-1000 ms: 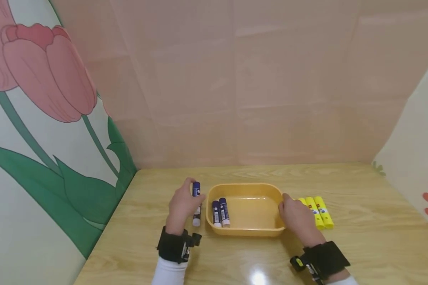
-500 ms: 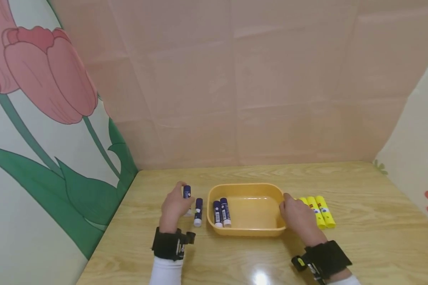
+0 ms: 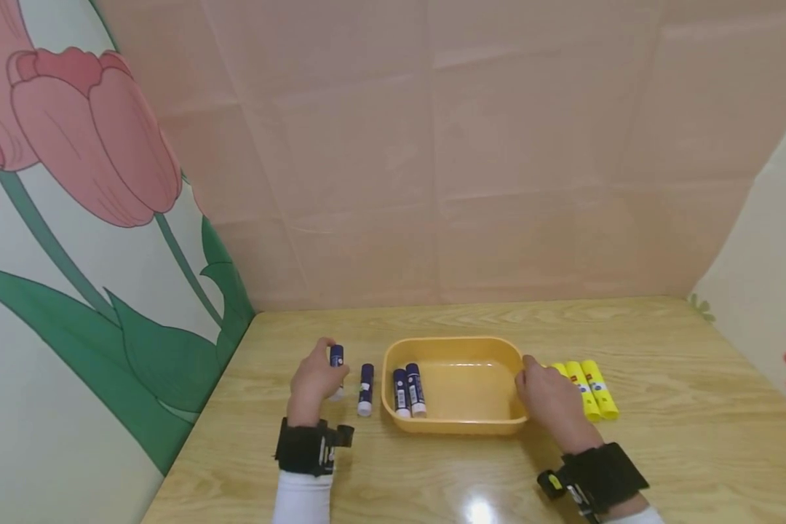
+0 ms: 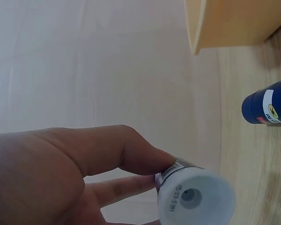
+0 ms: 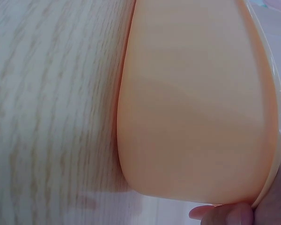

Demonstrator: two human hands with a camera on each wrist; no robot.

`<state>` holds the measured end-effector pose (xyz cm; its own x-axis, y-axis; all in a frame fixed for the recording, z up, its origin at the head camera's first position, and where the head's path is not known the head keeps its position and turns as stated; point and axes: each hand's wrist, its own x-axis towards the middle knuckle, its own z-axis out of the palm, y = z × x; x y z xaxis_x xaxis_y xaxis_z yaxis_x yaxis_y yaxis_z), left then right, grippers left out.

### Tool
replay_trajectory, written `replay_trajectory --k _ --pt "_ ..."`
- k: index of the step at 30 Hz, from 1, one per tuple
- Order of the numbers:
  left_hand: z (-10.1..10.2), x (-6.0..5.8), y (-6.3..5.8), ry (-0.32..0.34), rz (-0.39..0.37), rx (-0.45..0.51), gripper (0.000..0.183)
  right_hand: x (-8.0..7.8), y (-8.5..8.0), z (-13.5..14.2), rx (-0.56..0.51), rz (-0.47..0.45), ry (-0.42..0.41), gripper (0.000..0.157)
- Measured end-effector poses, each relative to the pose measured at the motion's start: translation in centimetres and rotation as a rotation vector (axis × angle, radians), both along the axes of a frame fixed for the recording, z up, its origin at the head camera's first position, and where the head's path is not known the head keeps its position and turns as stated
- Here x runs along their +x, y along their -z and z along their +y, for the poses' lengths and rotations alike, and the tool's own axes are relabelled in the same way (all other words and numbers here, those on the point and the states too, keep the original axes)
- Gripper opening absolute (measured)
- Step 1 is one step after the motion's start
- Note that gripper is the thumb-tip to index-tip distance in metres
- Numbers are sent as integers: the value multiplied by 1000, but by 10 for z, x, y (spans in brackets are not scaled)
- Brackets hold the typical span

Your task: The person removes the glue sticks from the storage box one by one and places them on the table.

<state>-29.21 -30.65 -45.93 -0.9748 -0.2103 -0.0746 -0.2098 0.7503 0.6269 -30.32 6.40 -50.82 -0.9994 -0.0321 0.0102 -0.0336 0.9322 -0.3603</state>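
My left hand pinches a blue-capped glue stick between thumb and fingers, left of the bin. In the left wrist view the white round base of this glue stick faces the camera. Between that hand and the bin lies a second blue glue stick. Two more blue glue sticks lie side by side at the left end of the yellow-orange plastic bin. At the bin's right end, my right hand grips the rim, its fingertips showing at the wall in the right wrist view.
Several yellow glue sticks lie in a row just right of my right hand, which partly hides them. The wood-grain table meets a pinkish backdrop behind and a tulip-print panel at the left.
My left hand has moved left with its glue stick, away from the bin, and come down toward the table. The glue stick beside the bin now shows fully. My right hand stays at the rim.
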Motion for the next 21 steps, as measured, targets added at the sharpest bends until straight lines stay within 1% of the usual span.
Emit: replay_trajectory --k 14,16,21 --pt "-6 -2 3 -35 -45 44 57 -1 -6 -1 -3 -10 -12 39" --pt "-8 -2 5 -31 -51 45 57 -1 -6 -1 -6 -12 -13 38" --pt "-9 -8 16 -5 -59 40 57 0 -4 0 -2 -2 -12 36"
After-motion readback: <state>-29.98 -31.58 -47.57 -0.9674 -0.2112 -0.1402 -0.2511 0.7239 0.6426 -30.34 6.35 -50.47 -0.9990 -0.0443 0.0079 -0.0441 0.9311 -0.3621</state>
